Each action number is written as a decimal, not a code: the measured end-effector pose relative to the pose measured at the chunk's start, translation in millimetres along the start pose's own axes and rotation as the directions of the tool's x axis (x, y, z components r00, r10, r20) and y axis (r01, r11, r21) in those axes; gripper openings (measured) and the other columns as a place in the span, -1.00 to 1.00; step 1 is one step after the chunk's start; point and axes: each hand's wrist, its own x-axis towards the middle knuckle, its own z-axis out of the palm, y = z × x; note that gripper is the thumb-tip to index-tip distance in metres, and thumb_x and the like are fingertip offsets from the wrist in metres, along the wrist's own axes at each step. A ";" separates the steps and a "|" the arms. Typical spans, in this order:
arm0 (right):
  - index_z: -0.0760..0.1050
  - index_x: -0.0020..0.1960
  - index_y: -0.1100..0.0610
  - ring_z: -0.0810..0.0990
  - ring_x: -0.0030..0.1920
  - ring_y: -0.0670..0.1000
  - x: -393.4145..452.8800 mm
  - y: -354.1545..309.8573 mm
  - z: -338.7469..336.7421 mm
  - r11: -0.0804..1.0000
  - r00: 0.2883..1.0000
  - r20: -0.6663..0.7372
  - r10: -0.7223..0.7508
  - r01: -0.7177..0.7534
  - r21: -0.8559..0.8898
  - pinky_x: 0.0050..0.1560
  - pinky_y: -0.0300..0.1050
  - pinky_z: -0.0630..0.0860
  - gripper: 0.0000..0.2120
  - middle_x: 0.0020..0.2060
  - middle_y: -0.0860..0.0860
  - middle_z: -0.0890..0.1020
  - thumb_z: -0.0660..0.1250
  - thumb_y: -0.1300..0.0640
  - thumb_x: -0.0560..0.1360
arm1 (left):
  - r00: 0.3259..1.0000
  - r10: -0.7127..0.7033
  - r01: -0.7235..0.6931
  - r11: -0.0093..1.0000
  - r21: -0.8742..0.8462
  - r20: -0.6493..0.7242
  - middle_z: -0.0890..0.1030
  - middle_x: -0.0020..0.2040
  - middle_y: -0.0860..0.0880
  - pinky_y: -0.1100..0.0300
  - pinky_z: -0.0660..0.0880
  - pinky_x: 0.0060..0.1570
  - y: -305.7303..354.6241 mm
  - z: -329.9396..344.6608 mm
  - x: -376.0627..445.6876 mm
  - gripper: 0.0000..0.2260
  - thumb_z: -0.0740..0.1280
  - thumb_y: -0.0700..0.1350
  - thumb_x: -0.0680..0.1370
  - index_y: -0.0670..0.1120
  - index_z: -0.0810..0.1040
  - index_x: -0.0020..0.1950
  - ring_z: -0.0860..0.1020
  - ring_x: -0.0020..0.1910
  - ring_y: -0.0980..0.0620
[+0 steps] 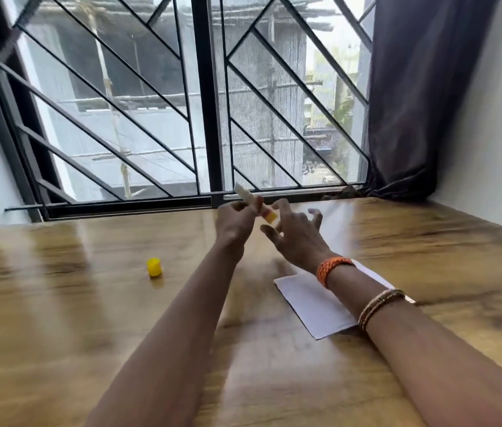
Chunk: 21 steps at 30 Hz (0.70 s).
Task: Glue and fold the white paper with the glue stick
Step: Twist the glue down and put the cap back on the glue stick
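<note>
Left arm: bare, extended forward and slightly rightward.
Left hand (234, 221): raised, back toward the camera, fingers curled into a closed grip on the glue stick (256, 204), which tilts up to the left.
Right arm: bare, extended forward and angled leftward, forearm low above the bench (59, 303).
Right wrist: orange woven band, thin bangles further up the forearm.
Right hand (297, 234): back up, fingers spread and bent, nothing gripped; fingertips just beside the stick's yellow end, contact unclear through blur.
</note>
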 end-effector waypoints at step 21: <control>0.39 0.11 0.05 0.63 -0.21 0.07 -7.2 -30.3 -19.8 0.838 0.763 -0.374 -0.527 0.392 -0.380 0.05 0.01 0.19 -0.73 -0.28 -0.01 0.66 0.33 0.20 0.44 | 0.979 -0.196 0.203 0.921 -0.332 0.055 0.50 -0.33 0.03 0.19 0.40 -0.11 26.1 -13.0 -20.7 -0.87 0.24 -0.12 0.52 -0.06 0.51 -0.20 0.47 -0.35 0.13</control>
